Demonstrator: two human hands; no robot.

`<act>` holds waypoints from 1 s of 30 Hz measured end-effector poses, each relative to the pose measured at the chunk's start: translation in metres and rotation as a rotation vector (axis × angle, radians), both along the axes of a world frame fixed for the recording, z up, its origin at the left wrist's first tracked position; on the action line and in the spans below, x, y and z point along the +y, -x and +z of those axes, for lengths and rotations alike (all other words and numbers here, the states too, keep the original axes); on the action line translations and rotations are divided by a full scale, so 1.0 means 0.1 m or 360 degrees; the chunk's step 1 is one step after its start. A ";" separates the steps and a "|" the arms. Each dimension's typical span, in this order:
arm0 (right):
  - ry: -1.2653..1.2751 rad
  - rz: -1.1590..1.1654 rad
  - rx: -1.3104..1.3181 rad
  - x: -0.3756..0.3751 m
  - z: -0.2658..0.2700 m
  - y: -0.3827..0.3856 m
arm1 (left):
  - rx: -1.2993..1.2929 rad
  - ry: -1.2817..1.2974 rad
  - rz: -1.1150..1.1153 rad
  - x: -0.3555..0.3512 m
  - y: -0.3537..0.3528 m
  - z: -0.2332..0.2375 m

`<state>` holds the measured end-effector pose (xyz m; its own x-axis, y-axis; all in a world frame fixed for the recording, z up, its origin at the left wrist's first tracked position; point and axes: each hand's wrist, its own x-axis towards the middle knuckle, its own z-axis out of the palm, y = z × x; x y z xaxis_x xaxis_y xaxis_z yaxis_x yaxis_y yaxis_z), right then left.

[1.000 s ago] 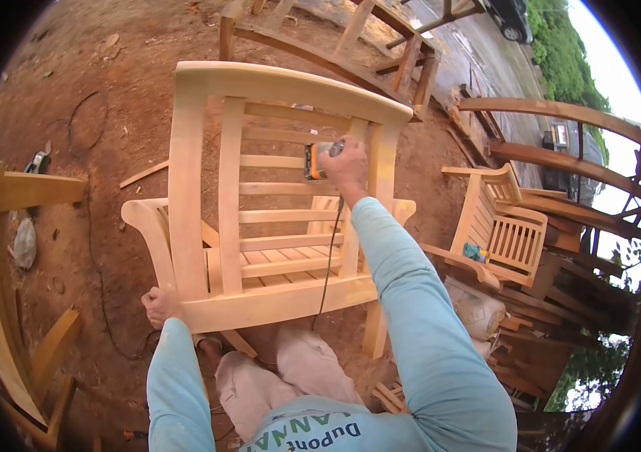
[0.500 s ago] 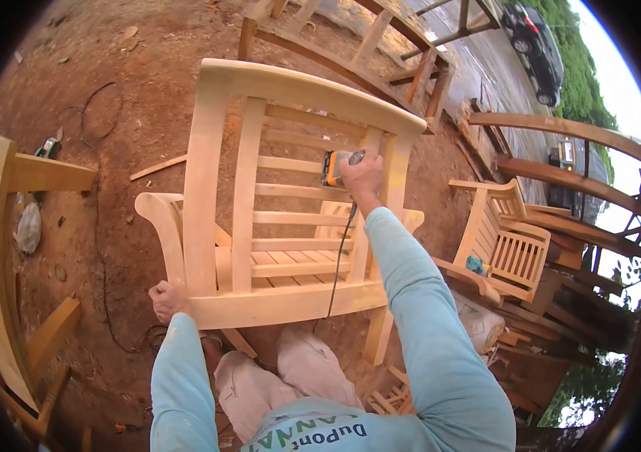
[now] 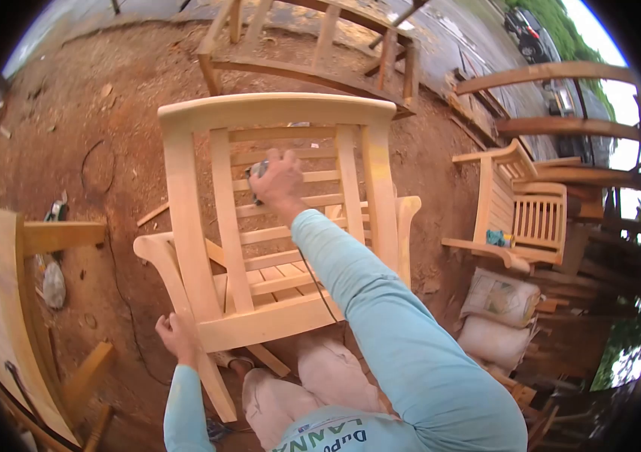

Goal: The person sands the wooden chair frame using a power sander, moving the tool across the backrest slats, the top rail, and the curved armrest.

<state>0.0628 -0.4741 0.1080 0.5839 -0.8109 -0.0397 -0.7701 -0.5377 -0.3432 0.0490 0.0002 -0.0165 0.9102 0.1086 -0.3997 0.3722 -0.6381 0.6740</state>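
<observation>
A pale wooden armchair point(image 3: 275, 325) stands in front of me, its slatted back towards me. My right hand point(image 3: 279, 184) is wrapped round a small corded power sander point(image 3: 255, 179), next to the left upright of the slatted part. The palm and fingers cover most of the sander, and its cord hangs down across the chair back. At the lower left corner of the chair frame, my left hand point(image 3: 177, 339) is closed on the wood with curled fingers; its far side is hidden.
A dark wooden frame point(image 3: 298, 69) lies beyond the chair. Another slatted wooden chair point(image 3: 495, 197), with a teal tool on it, stands at right near stacked sacks point(image 3: 497, 297). Wooden furniture point(image 3: 15, 279) is at left, and a cable point(image 3: 121, 286) runs over the dirt.
My right hand has moved left with the sander, from the right side of the chair back to near its left upright. The view has shifted, and my left hand stays at the lower left corner.
</observation>
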 end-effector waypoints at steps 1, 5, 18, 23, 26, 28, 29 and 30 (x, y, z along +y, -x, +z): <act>-0.0017 -0.0002 -0.0009 0.00 0.01 0.03 | -0.0049 0.0038 -0.0130 0.08 0.01 0.27; -0.0059 -0.0027 -0.0045 -0.15 0.04 0.20 | 0.0917 0.0443 -0.1026 -0.15 -0.05 2.56; -0.0020 -0.0152 -0.0023 -0.89 0.10 0.85 | 0.1159 0.0186 -0.2437 -1.36 0.76 5.26; -0.0070 -0.0114 -0.0081 -0.96 0.09 0.93 | 0.0971 0.0167 -0.2417 -1.46 1.03 5.18; -0.0073 -0.0094 -0.0066 -0.98 0.10 0.97 | 0.0928 0.0149 -0.2406 -1.44 1.14 5.22; -0.0043 -0.0095 -0.0083 -1.02 0.10 0.96 | 0.0910 0.0149 -0.2408 -1.43 1.18 5.26; -0.0036 -0.0091 -0.0099 -1.01 0.06 0.97 | 0.0910 0.0145 -0.2405 -1.42 1.20 5.29; -0.0028 -0.0085 -0.0117 -0.99 0.06 0.97 | 0.0907 0.0141 -0.2396 -1.40 1.21 5.31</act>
<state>-0.0340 -0.5735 0.1145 0.5417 -0.8405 -0.0126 -0.7699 -0.4901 -0.4088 -0.0718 -0.1394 0.5141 -0.0981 -0.7424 -0.6627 -0.3224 -0.6063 0.7269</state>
